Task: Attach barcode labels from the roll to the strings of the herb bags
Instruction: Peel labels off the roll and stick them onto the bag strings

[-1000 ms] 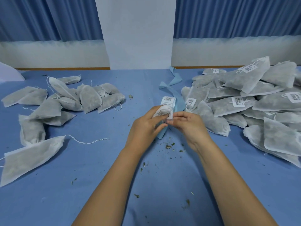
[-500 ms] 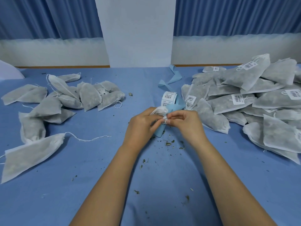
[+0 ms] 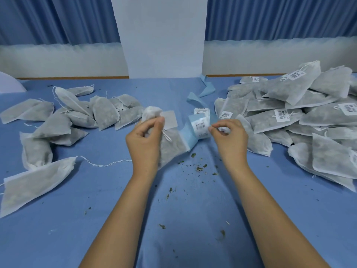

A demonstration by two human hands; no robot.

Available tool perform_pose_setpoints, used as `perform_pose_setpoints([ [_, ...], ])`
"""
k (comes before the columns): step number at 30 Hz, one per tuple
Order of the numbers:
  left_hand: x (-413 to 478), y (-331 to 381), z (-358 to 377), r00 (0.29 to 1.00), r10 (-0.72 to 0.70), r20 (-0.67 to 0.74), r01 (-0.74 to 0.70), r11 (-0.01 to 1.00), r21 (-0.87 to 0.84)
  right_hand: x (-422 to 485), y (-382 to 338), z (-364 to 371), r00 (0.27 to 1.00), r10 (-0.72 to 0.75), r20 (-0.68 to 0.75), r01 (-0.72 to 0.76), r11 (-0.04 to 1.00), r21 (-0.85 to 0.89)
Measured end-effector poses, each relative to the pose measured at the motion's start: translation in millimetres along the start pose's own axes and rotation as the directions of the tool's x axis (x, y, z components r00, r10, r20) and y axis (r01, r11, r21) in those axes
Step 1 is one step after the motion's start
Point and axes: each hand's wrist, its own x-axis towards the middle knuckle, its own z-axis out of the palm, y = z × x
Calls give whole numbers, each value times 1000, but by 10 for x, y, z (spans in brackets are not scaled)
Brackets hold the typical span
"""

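The left hand (image 3: 144, 138) holds one soft white cloth herb bag (image 3: 172, 149) up over the blue bench (image 3: 58, 229), right in the middle. Its fingers (image 3: 152, 124) are curled round the bunched top of the bag. The thumb and first finger pinch a small pale square label (image 3: 170, 119) that sits right by the thin white string (image 3: 167, 135). Only the plain back of the label shows.

The right hand (image 3: 229, 140) is just beside the roll of white barcode labels on pale blue backing paper (image 3: 201, 125). Its thumb and first finger are pinched together at the edge of the roll. I think they have the corner of the next label, but it is too small to be sure.

A heap of bags with no labels (image 3: 104, 113) lies on the left, and a bigger heap of bags with labels (image 3: 280, 117) on the right. Little green herb crumbs (image 3: 199, 168) lie on the bench between the arms.

The bag looks light and floppy and it drops crumbs, so it should be held softly by its bunched neck, not squeezed. The string is thin and slippery, so pinch it close to the neck. A label is thin and sticky; take it by one corner, or it may curl and stick to itself
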Motion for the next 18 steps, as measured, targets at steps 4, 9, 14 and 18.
perform_pose_setpoints([
  [4,-82,-27,23,943,273,192,-308,934,179,-103,-159,-5,972,49,229,-113,954,277],
  [9,-134,-112,47,749,508,425,-638,726,257,-189,-231,53,854,123,505,-338,870,359],
  [14,-129,-76,60,836,363,412,-473,857,206,-151,-223,-8,813,182,553,-459,784,418],
  [18,-63,-19,1,954,78,289,-100,993,62,-68,-231,-110,889,252,382,-397,839,372],
])
